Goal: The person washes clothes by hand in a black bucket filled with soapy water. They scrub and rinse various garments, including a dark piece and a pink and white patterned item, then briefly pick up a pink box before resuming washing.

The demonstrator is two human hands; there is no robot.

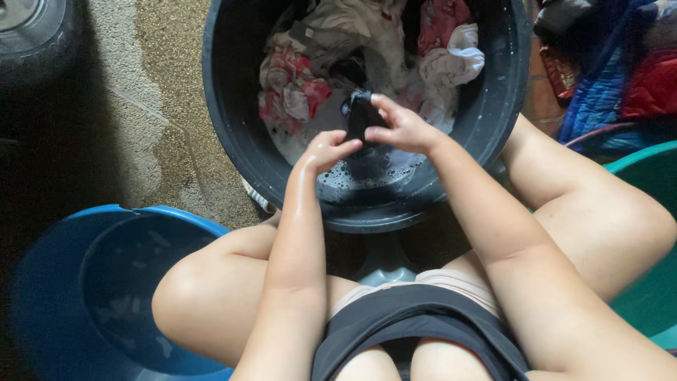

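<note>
Dark garment (pixel 361 116), small and wet, is pinched between both hands over the middle of the black tub (pixel 233 134): left hand (pixel 326 150) w/ fingers pressed together on its near end, right hand (pixel 403 128) closed on its far part. Judging by the suds (pixel 352 185) & the heap of pink-and-white clothes (pixel 303 85) at the tub's far side, washing looks only partly done, w/ most pieces left. Garment type is hard to tell; blue basin (pixel 106 282) near left and green tub (pixel 649 212) at right are cut off.

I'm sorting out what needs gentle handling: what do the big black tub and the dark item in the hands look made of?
The round black tub looks like moulded plastic: smooth, slightly glossy wall. The small dark garment, pinched by the left hand and right hand, seems wet fabric, limp and bunched.
</note>
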